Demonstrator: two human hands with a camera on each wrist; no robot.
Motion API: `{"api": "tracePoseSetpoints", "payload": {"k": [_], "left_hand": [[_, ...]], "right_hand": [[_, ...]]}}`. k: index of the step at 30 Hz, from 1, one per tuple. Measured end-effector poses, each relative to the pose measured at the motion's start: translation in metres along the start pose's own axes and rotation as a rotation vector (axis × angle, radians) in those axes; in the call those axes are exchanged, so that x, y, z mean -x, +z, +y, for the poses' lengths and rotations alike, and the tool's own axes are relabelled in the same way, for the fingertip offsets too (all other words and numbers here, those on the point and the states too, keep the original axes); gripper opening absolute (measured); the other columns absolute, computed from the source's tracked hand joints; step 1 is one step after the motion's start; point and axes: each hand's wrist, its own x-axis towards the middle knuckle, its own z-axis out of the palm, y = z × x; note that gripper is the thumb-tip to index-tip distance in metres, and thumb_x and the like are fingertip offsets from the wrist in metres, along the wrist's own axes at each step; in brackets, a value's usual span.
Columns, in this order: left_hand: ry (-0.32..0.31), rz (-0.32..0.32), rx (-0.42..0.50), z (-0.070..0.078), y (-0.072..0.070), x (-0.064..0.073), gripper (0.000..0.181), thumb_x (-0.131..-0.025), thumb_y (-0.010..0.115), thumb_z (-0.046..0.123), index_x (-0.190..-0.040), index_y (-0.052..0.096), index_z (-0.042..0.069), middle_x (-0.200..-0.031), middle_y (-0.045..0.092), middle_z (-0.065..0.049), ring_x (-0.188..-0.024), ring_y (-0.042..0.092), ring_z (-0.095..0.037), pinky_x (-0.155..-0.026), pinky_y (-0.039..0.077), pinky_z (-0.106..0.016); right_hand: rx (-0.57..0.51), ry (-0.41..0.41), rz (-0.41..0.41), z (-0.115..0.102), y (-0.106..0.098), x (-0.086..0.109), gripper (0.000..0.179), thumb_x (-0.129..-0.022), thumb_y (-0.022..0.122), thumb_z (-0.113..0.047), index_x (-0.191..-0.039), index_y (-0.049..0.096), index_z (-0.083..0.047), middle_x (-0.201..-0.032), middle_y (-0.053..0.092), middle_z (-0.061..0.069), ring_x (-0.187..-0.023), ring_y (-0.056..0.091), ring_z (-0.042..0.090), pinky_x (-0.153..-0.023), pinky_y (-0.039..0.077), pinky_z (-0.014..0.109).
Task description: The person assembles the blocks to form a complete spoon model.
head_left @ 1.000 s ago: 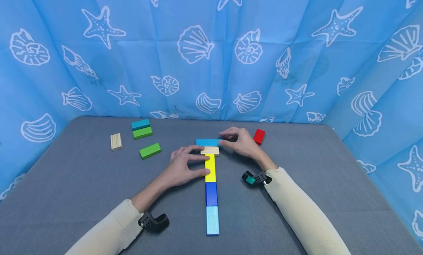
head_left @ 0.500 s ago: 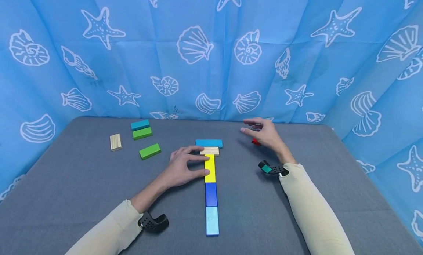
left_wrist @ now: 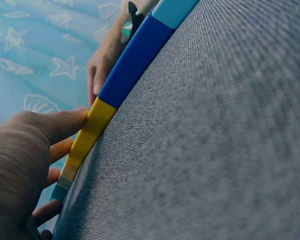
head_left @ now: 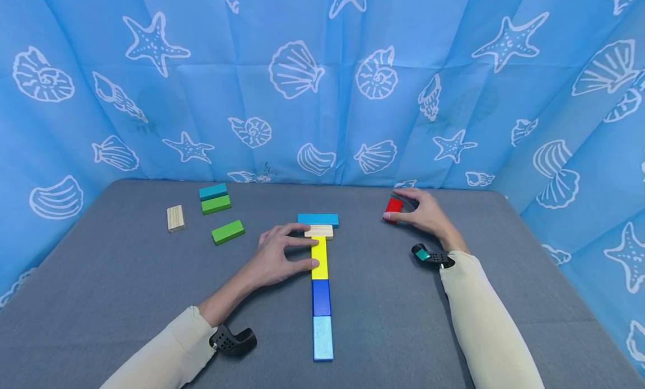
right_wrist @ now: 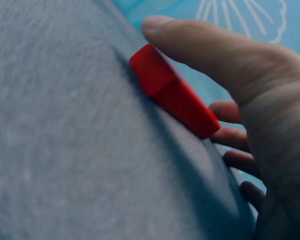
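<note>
My left hand (head_left: 274, 257) lies beside the row, its thumb and fingers reaching the yellow block (head_left: 321, 270) and the pale wooden block (head_left: 322, 231). A blue block (head_left: 317, 220) lies crosswise at the far end. Toward me the line runs on through a dark blue block (head_left: 321, 298) and a light blue block (head_left: 323, 337). At the back right, my right hand (head_left: 425, 212) spans a red block (head_left: 394, 205) with thumb and fingers spread. In the right wrist view the thumb stretches over the red block (right_wrist: 175, 95), while other fingers are by its far end.
At the back left lie a teal block (head_left: 213, 191), a green block (head_left: 216, 204) beside it, another green block (head_left: 228, 232) and a wooden block (head_left: 175, 218). A blue curtain (head_left: 282, 109) with sea shapes hangs behind the grey table (head_left: 111, 288).
My right hand has left the blue crosswise block and moved right to the red block, coming down around it. The left hand stays on the yellow block.
</note>
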Motion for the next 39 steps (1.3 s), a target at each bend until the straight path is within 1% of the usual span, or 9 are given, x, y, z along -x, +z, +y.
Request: {"api": "tracePoseSetpoints", "payload": {"k": [3,5,12,18,22,26,33,36,39], "left_hand": [[0.0,0.0,0.0,0.0,0.0,0.0,0.044,-0.086,0.08,0.042,-0.126,0.074,0.026,-0.151,0.049,0.0,-0.142,0.035,-0.033,-0.112,0.016,-0.064],[-0.002,0.0,-0.001,0.001,0.0,0.0,0.044,-0.086,0.08,0.042,-0.126,0.074,0.026,-0.151,0.049,0.0,-0.142,0.035,-0.033,-0.112,0.016,-0.064],[-0.002,0.003,0.0,0.002,0.0,0.0,0.044,-0.086,0.08,0.042,-0.126,0.074,0.026,-0.15,0.049,0.001,-0.142,0.036,-0.033,-0.112,0.015,-0.064],[0.002,0.009,-0.027,0.002,0.001,-0.001,0.043,-0.086,0.08,0.044,-0.125,0.075,0.027,-0.149,0.051,0.002,-0.141,0.037,-0.032,-0.111,0.018,-0.063],[-0.002,0.01,-0.031,0.001,0.001,-0.001,0.043,-0.085,0.08,0.044,-0.124,0.075,0.027,-0.149,0.051,0.002,-0.141,0.037,-0.032,-0.111,0.018,-0.062],[-0.006,0.01,-0.029,0.001,0.002,-0.001,0.043,-0.085,0.08,0.045,-0.124,0.075,0.027,-0.149,0.051,0.002,-0.141,0.036,-0.032,-0.111,0.018,-0.063],[-0.009,0.012,-0.029,0.001,0.001,-0.001,0.043,-0.085,0.08,0.045,-0.124,0.075,0.027,-0.149,0.051,0.002,-0.141,0.037,-0.032,-0.111,0.018,-0.062],[-0.011,0.015,-0.03,0.002,0.001,-0.001,0.043,-0.085,0.08,0.045,-0.124,0.075,0.027,-0.148,0.051,0.002,-0.141,0.037,-0.032,-0.111,0.018,-0.062],[-0.01,0.015,-0.028,0.002,0.001,-0.001,0.043,-0.085,0.081,0.044,-0.124,0.075,0.027,-0.149,0.051,0.002,-0.141,0.037,-0.032,-0.111,0.018,-0.062]], "right_hand": [[0.017,0.019,-0.017,0.001,0.002,0.001,0.082,-0.081,0.084,-0.047,-0.148,0.054,-0.013,-0.16,0.031,0.021,-0.147,0.022,0.041,-0.114,0.021,0.066],[0.013,0.022,-0.019,0.002,0.003,0.001,0.081,-0.081,0.085,-0.047,-0.147,0.055,-0.012,-0.16,0.03,0.02,-0.147,0.022,0.042,-0.113,0.022,0.066],[0.011,0.012,-0.003,0.005,0.003,0.002,0.079,-0.079,0.087,-0.044,-0.144,0.057,-0.012,-0.159,0.033,0.019,-0.146,0.023,0.041,-0.112,0.022,0.067],[0.008,0.004,0.011,0.007,0.002,0.002,0.081,-0.075,0.09,-0.043,-0.142,0.059,-0.011,-0.156,0.041,0.015,-0.146,0.028,0.038,-0.113,0.023,0.065],[-0.003,0.004,0.012,0.009,0.002,0.002,0.08,-0.076,0.09,-0.044,-0.142,0.06,-0.011,-0.155,0.043,0.014,-0.145,0.031,0.037,-0.112,0.026,0.066],[-0.015,-0.025,0.02,0.008,0.003,0.0,0.075,-0.078,0.089,-0.041,-0.14,0.062,-0.009,-0.153,0.046,0.015,-0.143,0.034,0.037,-0.112,0.027,0.064],[-0.067,-0.084,0.026,-0.005,0.006,-0.004,0.065,-0.08,0.089,-0.032,-0.135,0.065,-0.008,-0.14,0.058,0.016,-0.134,0.046,0.035,-0.115,0.026,0.058],[-0.075,-0.101,0.0,-0.016,0.01,-0.006,0.065,-0.082,0.087,-0.031,-0.138,0.063,-0.007,-0.138,0.058,0.018,-0.128,0.047,0.036,-0.113,0.028,0.058],[-0.073,-0.102,-0.032,-0.028,0.016,-0.007,0.067,-0.084,0.085,-0.03,-0.141,0.059,-0.005,-0.14,0.054,0.019,-0.128,0.045,0.037,-0.112,0.029,0.059]]}}
